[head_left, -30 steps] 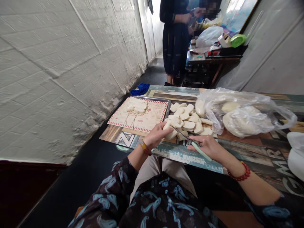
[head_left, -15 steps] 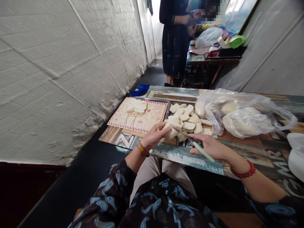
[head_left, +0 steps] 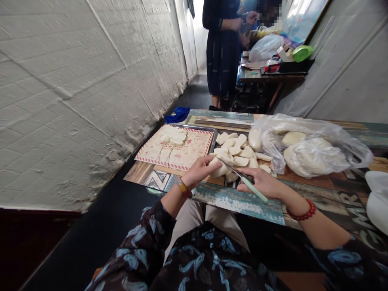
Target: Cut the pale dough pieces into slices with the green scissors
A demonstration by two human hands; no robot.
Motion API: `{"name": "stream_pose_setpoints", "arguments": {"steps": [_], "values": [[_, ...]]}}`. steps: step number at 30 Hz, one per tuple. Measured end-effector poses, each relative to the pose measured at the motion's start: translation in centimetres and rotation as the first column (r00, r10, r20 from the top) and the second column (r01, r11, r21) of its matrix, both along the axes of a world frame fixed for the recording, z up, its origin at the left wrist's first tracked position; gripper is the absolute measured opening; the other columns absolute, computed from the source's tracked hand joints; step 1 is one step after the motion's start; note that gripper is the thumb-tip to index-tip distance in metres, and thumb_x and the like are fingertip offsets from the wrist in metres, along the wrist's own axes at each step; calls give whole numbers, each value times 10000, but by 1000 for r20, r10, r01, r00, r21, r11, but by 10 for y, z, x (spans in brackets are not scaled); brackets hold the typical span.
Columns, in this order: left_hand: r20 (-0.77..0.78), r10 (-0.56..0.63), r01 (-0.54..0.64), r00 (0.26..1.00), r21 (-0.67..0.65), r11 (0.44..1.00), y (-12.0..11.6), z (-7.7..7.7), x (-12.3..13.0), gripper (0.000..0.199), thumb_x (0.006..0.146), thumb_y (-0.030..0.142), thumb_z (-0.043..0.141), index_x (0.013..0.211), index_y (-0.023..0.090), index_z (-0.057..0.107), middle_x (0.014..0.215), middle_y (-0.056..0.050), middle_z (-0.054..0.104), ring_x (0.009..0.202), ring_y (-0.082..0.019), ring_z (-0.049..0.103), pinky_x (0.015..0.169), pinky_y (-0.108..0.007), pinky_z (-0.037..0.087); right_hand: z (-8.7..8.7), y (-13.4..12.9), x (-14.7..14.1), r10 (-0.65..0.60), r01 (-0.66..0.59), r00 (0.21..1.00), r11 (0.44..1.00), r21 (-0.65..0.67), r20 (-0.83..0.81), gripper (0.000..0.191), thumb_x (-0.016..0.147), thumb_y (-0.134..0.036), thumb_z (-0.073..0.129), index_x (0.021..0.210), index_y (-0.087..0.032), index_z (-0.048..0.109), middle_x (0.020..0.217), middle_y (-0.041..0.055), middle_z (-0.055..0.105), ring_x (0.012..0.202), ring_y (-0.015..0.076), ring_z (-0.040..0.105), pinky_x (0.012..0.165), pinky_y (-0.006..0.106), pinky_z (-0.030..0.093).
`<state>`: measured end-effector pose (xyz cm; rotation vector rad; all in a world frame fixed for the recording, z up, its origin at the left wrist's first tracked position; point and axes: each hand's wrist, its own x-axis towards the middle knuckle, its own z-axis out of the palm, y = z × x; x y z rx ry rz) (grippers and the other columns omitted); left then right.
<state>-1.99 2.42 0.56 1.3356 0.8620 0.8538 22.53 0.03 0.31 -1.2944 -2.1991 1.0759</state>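
My left hand (head_left: 200, 171) pinches a pale, flat piece (head_left: 218, 169) that looks like bread or dough, at the near edge of a pile. Scissors with light green handles (head_left: 254, 189) are gripped in my right hand (head_left: 263, 182), and their blades point left and reach the held piece. Behind both hands lies the heap of pale oval slices (head_left: 239, 150). Left of it, a metal tray (head_left: 216, 135) holds a printed paper sheet (head_left: 188, 155) with red-striped edges, and a few pale pieces (head_left: 173, 135) rest on the sheet.
Clear plastic bags (head_left: 318, 155) with large pale pieces lie right of the heap. A blue cloth (head_left: 177, 114) is at the table's far left corner. A white container (head_left: 377, 202) stands at the right edge. Beyond, a person in dark clothes (head_left: 222, 52) stands beside a cluttered table (head_left: 273, 77).
My right hand and the scissors have shifted slightly left, closer to my left hand. The left hand still holds the piece.
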Motion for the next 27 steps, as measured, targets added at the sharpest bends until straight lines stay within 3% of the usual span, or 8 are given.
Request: {"name": "stream_pose_setpoints", "arguments": {"steps": [7, 14, 18, 22, 27], "values": [[-37, -20, 19, 999, -19, 1000, 16, -3, 5, 411, 756, 509, 722, 828, 105, 706, 764, -30, 645, 675, -118, 530, 626, -216, 380, -16, 4, 7, -14, 7, 994, 998, -56, -112, 485, 825, -537, 668, 1101, -149, 757, 903, 45, 762, 825, 252, 684, 719, 308, 547], [-98, -59, 57, 993, -32, 998, 33, -4, 17, 405, 734, 500, 728, 772, 101, 674, 696, -11, 602, 623, -95, 494, 583, -207, 352, -17, 6, 14, -71, 75, 992, 997, 31, -107, 447, 830, -545, 658, 1020, -160, 784, 853, 52, 769, 796, 248, 683, 678, 284, 524], [-108, -84, 80, 991, -48, 996, 38, -4, 25, 393, 726, 474, 753, 815, 96, 700, 735, -25, 630, 659, -106, 527, 599, -206, 373, -19, 5, 15, -147, 141, 982, 988, -54, -117, 466, 822, -571, 653, 1008, -162, 778, 657, 23, 708, 537, 171, 621, 494, 239, 459], [3, -16, 17, 1000, -110, 994, 35, -5, 27, 447, 701, 468, 798, 948, 104, 718, 874, -58, 687, 764, -134, 589, 671, -217, 435, -24, 2, 16, -261, 218, 952, 945, -246, -161, 557, 793, -598, 666, 1117, -151, 738, 584, 1, 650, 408, 139, 550, 409, 238, 424], [174, 79, -41, 982, -210, 977, 26, -10, 19, 500, 686, 470, 831, 1007, 106, 712, 912, -89, 721, 803, -151, 632, 732, -234, 481, -27, -1, 19, -325, 267, 926, 923, -278, -191, 588, 780, -608, 668, 1149, -153, 725, 640, 19, 674, 427, 144, 564, 409, 252, 446]]}}
